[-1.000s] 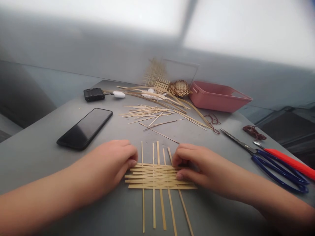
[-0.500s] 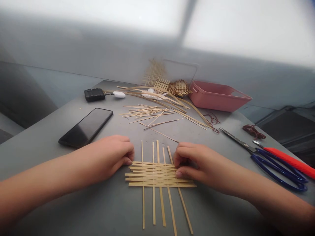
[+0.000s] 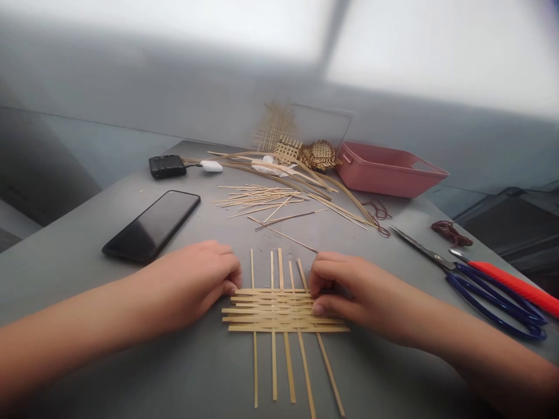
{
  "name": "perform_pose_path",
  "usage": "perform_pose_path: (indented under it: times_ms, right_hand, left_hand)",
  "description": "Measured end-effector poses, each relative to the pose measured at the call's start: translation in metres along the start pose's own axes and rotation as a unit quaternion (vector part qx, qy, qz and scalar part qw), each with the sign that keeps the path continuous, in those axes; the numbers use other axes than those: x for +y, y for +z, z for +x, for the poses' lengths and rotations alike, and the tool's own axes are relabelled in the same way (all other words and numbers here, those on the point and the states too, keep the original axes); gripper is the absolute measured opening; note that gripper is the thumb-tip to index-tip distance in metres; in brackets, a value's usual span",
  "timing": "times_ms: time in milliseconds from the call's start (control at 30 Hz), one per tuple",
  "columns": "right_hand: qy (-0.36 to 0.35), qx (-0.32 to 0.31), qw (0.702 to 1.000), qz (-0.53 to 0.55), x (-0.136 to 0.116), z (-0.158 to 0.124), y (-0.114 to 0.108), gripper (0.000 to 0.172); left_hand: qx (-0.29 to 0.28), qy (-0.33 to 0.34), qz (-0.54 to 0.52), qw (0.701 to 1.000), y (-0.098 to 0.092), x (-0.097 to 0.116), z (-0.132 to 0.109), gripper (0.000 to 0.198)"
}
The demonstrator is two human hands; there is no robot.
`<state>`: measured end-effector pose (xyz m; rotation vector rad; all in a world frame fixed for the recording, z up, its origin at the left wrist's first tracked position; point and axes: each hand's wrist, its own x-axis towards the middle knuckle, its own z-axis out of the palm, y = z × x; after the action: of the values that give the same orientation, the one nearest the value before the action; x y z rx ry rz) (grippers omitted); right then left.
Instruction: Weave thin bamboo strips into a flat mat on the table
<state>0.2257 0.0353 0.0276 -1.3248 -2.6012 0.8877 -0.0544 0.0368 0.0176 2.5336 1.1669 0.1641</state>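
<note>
Resting our two hands on either side of the woven mat [image 3: 286, 311], we seem to be squaring up its far edge. The mat lies flat on the near middle of the table [image 3: 183, 361], between our hands. Our left hand [image 3: 213, 267] is at its far left corner, thumb and curled fingers close together beside the end of the farthest cross strip; we cannot tell whether the strip is pinched between them. Our right hand [image 3: 336, 285] bends over the right side, its thumb laid on the weave and its fingers curled with a little room inside; the undersides are hidden, so we cannot tell how firmly it has hold. Having a hand at each side probably stops the loose strips from sliding or twisting.

We likely leave the thin sticks [image 3: 262, 199] on the far side and the scissors [image 3: 443, 263] on the right so that both are handy without crowding the weave. The phone [image 3: 152, 226] sits at the left, out of the way.

The packed part of the mat has its long axis running left to right, its strip ends uneven. Five strips [image 3: 274, 366] cross it from near to far; the rightmost slants, its near end farther right than its far end.
</note>
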Motion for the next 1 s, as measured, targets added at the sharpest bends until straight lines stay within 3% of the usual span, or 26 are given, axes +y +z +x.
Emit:
perform_pose_path:
  times_ms: [233,333,533,700,1000]
  right_hand:
    - [0.009,0.008,1.0,-0.003,-0.001,-0.001,0.001,0.013]
    - [0.004,0.006,1.0,-0.005,0.0,-0.001,0.001,0.015]
    - [0.005,-0.023,1.0,-0.003,0.001,-0.001,0.002,0.022]
    - [-0.003,-0.027,1.0,0.0,0.0,-0.001,0.002,0.02]
    - [-0.004,-0.02,1.0,0.002,0.0,-0.001,0.002,0.021]
  left_hand:
    - [0.019,0.005,-0.034,0.999,-0.004,0.009,-0.001,0.023]
    - [0.043,0.004,-0.058,0.997,0.003,0.017,0.0,0.019]
    - [0.008,-0.014,-0.026,1.0,0.02,0.03,-0.001,0.012]
    - [0.017,-0.05,-0.008,0.999,0.019,0.036,-0.003,0.011]
    - [0.043,-0.038,-0.002,0.998,0.016,0.038,-0.006,0.016]
